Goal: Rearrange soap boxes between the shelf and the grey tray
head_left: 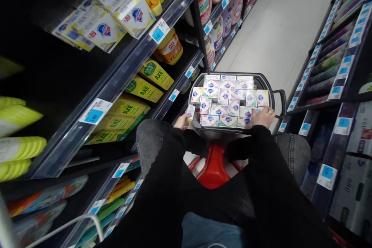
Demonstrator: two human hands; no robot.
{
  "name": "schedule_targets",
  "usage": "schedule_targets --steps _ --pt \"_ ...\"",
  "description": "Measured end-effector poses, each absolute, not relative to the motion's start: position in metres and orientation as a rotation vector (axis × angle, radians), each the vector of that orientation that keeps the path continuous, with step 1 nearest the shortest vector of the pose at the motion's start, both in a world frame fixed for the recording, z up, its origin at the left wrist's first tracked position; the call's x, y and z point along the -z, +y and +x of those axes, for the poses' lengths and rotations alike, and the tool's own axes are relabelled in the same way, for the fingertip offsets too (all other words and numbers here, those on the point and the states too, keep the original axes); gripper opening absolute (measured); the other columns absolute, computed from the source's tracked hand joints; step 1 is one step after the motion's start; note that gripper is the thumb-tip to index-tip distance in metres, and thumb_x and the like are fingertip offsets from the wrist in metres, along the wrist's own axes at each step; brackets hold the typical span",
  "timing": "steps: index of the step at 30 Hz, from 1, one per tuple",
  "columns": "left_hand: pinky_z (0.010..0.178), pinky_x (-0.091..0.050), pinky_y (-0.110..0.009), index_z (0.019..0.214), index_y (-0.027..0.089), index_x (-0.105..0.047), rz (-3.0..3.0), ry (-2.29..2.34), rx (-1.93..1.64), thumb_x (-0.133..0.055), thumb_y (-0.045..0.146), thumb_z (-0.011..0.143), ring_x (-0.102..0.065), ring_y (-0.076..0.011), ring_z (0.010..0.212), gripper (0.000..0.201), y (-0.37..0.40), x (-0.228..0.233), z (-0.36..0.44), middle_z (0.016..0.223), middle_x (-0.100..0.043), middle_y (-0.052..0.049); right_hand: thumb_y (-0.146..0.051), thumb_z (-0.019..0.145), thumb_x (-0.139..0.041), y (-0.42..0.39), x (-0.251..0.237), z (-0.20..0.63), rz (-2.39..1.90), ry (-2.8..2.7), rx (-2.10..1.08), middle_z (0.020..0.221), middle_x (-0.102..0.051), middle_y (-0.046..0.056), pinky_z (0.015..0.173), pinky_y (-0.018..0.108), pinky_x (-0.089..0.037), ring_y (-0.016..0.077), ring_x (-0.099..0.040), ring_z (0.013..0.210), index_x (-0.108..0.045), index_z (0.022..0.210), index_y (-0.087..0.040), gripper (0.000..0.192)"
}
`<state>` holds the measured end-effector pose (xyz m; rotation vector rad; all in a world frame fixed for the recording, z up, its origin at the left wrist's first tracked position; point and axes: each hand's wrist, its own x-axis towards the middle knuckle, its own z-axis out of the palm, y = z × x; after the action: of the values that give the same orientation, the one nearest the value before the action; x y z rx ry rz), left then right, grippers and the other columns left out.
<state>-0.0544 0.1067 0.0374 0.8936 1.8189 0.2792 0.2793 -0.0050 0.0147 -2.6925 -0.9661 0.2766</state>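
Note:
A grey basket (266,82) stands on the floor ahead of my knees, filled with several small soap boxes (229,99) bearing blue shield logos. My left hand (182,121) is closed around one soap box (190,112) at the basket's near left corner. My right hand (264,116) lies flat on the boxes at the near right corner, fingers spread, beside the basket's black handle (282,102). I sit on a red stool (214,164) in black sleeves and grey trousers.
Dark shelving on the left holds more soap boxes (104,31), yellow AXE packs (143,89), orange bottles (171,48) and blue price tags. Another shelf unit (334,69) runs along the right. A pale floor aisle (279,27) stretches beyond the basket.

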Motion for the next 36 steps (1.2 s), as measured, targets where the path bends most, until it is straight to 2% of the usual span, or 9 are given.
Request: schedule_targets --steps 2,4,7,12,19,23,27,31,36 --pt "0.063 -0.048 -0.031 0.094 0.014 -0.062 0.712 1.730 -0.392 -0.051 0.037 0.072 -0.061 -0.0239 0.078 0.034 0.093 -0.051 -0.070 0.076 -0.063 -0.009 -0.040 0.084 -0.061 -0.005 -0.026 0.247 -2.419 -1.666 -0.330 0.130 -0.053 0.022 0.106 0.052 -0.025 0.0372 -0.039 0.125 -0.053 0.129 -0.011 0.054" --pt "0.060 -0.046 -0.027 0.091 0.016 -0.060 0.528 1.611 -0.570 -0.051 0.033 0.069 -0.057 -0.0177 0.069 0.029 0.078 -0.062 -0.082 0.071 -0.060 -0.005 -0.036 0.083 -0.064 -0.003 -0.027 0.210 -2.098 -2.161 -0.422 0.130 -0.056 0.018 0.111 0.051 -0.019 0.0344 -0.041 0.125 -0.055 0.130 -0.015 0.052" --pt "0.061 -0.046 -0.026 0.088 0.017 -0.057 0.416 1.451 -0.727 -0.051 0.030 0.065 -0.057 -0.0155 0.068 0.028 0.062 -0.069 -0.088 0.073 -0.061 -0.003 -0.029 0.085 -0.062 0.001 -0.015 0.168 -2.049 -2.323 -0.412 0.129 -0.058 0.018 0.112 0.050 -0.019 0.0328 -0.045 0.119 -0.055 0.130 -0.013 0.049" --pt "0.062 -0.046 -0.025 0.085 0.018 -0.054 0.421 1.362 -0.719 -0.052 0.030 0.064 -0.056 -0.0139 0.066 0.024 0.061 -0.062 -0.077 0.071 -0.057 -0.001 -0.028 0.089 -0.056 0.008 0.006 0.153 -2.044 -2.389 -0.377 0.128 -0.058 0.020 0.111 0.049 -0.023 0.0330 -0.047 0.117 -0.056 0.132 -0.010 0.047" --pt "0.067 -0.053 -0.028 0.088 0.018 -0.052 0.437 1.277 -0.740 -0.054 0.030 0.064 -0.063 -0.0192 0.083 0.027 0.063 -0.051 -0.070 0.078 -0.061 -0.003 -0.031 0.095 -0.044 0.009 0.009 0.140 -2.065 -2.399 -0.424 0.124 -0.060 0.021 0.108 0.050 -0.030 0.0325 -0.050 0.111 -0.056 0.134 -0.006 0.048" --pt "0.072 -0.057 -0.031 0.090 0.016 -0.055 0.378 1.186 -0.751 -0.054 0.023 0.061 -0.065 -0.0207 0.087 0.029 0.064 -0.049 -0.070 0.083 -0.064 -0.005 -0.031 0.095 -0.044 0.006 0.013 0.134 -2.168 -2.313 -0.374 0.131 -0.058 0.019 0.111 0.049 -0.026 0.0336 -0.048 0.116 -0.054 0.138 -0.008 0.050" --pt "0.072 -0.059 -0.034 0.100 0.013 -0.058 0.349 1.110 -0.714 -0.052 0.012 0.056 -0.066 -0.0220 0.087 0.044 0.065 -0.046 -0.070 0.087 -0.066 -0.006 -0.032 0.095 -0.045 0.002 0.008 0.134 -2.209 -2.243 -0.374 0.136 -0.056 0.016 0.108 0.047 -0.028 0.0336 -0.046 0.121 -0.053 0.138 -0.010 0.049" --pt "0.071 -0.059 -0.034 0.103 0.012 -0.061 0.363 1.116 -0.691 -0.052 0.007 0.054 -0.067 -0.0241 0.088 0.050 0.068 -0.039 -0.067 0.088 -0.069 -0.008 -0.033 0.096 -0.043 -0.007 0.001 0.144 -2.438 -1.872 -0.358 0.127 -0.060 0.018 0.099 0.041 -0.036 0.0305 -0.049 0.116 -0.058 0.129 -0.011 0.043" --pt "0.067 -0.058 -0.031 0.097 0.006 -0.066 0.365 1.096 -0.710 -0.053 0.013 0.059 -0.068 -0.0261 0.086 0.041 0.071 -0.025 -0.054 0.077 -0.070 -0.011 -0.029 0.087 -0.048 -0.028 0.016 0.164 -2.671 -1.400 -0.269 0.119 -0.059 0.025 0.087 0.042 -0.042 0.0349 -0.052 0.107 -0.063 0.114 -0.006 0.038"
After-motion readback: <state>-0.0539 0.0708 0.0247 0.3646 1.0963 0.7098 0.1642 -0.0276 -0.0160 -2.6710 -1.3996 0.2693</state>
